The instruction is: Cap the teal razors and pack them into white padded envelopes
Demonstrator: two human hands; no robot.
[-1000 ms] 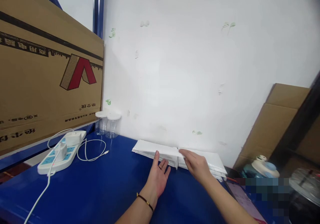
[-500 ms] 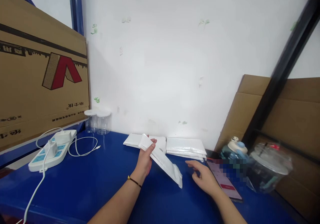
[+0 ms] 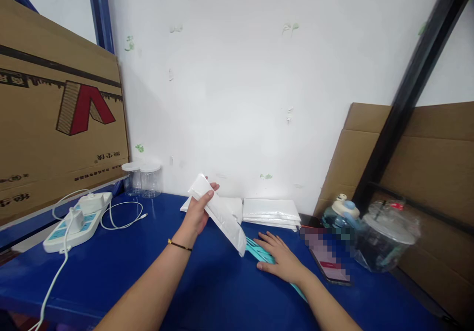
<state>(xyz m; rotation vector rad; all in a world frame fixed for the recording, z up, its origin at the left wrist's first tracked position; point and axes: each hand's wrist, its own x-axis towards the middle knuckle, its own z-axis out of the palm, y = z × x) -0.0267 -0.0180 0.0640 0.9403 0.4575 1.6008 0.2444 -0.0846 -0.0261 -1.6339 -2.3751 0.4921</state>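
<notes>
My left hand [image 3: 197, 211] is closed around a long, flat white plastic packet [image 3: 224, 217], which slants down to the right above the blue table. My right hand [image 3: 280, 258] lies palm down with its fingers spread over a teal strip-like thing with slots [image 3: 259, 250]. One end of this teal thing is by the packet's lower end, and another part shows beyond my wrist. My palm hides its middle, and I cannot make out its kind. Behind the hands, against the wall, lie a stack of white packets [image 3: 272, 211] and another white packet [image 3: 234, 206], partly covered.
On the left are a power strip [image 3: 79, 220] with a white cable [image 3: 114, 227] and two clear lidded jars [image 3: 150, 182]. A phone [image 3: 329, 264], a blue-and-white bottle [image 3: 340, 212] and a bagged clear tub [image 3: 387, 235] stand or lie right. Cardboard [image 3: 37, 99] flanks the table [image 3: 148, 252].
The left hand has lifted the packet up and to the left. The right hand has moved left and now rests spread on the teal thing, which was not visible before.
</notes>
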